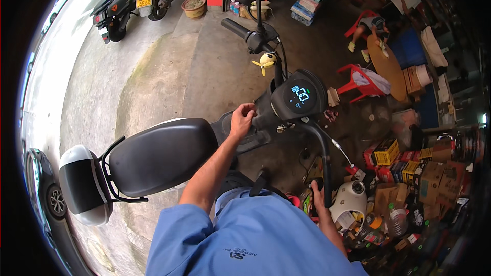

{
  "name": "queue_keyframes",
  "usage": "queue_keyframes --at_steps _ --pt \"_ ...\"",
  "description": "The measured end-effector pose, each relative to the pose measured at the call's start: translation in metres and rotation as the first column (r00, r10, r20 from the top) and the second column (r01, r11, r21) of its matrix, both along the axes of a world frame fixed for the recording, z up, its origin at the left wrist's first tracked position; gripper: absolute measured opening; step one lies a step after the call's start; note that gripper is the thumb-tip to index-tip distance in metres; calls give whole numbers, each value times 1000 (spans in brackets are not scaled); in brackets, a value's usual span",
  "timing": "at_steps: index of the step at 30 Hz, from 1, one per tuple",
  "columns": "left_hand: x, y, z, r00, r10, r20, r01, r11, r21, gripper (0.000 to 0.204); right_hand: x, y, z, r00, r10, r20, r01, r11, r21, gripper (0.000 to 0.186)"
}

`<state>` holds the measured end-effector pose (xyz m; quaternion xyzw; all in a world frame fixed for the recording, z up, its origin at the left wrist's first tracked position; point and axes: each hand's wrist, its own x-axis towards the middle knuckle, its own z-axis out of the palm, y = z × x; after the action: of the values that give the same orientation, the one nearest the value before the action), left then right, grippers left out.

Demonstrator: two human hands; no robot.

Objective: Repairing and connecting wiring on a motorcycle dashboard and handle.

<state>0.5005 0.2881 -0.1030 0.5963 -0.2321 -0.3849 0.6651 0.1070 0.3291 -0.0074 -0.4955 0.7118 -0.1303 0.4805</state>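
Note:
An electric scooter stands across the view, with its black seat [163, 156] at left and its lit dashboard [299, 94] at right. My left hand [242, 120] is over the dark front panel [263, 117] behind the dashboard, fingers curled and closed. Whatever may be between those fingertips is hidden. Close beside the right handlebar grip [327, 181] is my right hand [320, 202], closed around a small dark object that I cannot make out. The left handlebar grip [235, 28] points away, untouched, with a mirror stem [259, 15] and a yellow bee-like toy [265, 61] near it.
A white helmet [349, 202], cartons [432, 181] and bottles crowd the right side. Farther off are red plastic chairs [360, 83], a round wooden table [386, 66] and a seated person [376, 28]. Parked scooters [115, 13] stand far left; a car [43, 194] is at the left edge.

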Motion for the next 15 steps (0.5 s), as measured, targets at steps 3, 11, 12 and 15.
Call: queue_keyframes --at_steps 3,11,12,15 --pt "-12 9 -2 999 -13 -43 15 999 36 19 1 2 1 998 -60 8 60 998 14 34" --pt "-22 21 -26 1000 -29 -2 29 999 45 21 0 2 -4 998 -63 13 63 998 6 35" --pt "-23 21 -26 1000 -31 -6 31 999 43 21 0 1 -4 998 -64 14 64 998 7 35" --pt "-24 23 -25 999 -35 -8 35 998 49 21 -2 0 -4 996 -83 12 83 996 44 37"
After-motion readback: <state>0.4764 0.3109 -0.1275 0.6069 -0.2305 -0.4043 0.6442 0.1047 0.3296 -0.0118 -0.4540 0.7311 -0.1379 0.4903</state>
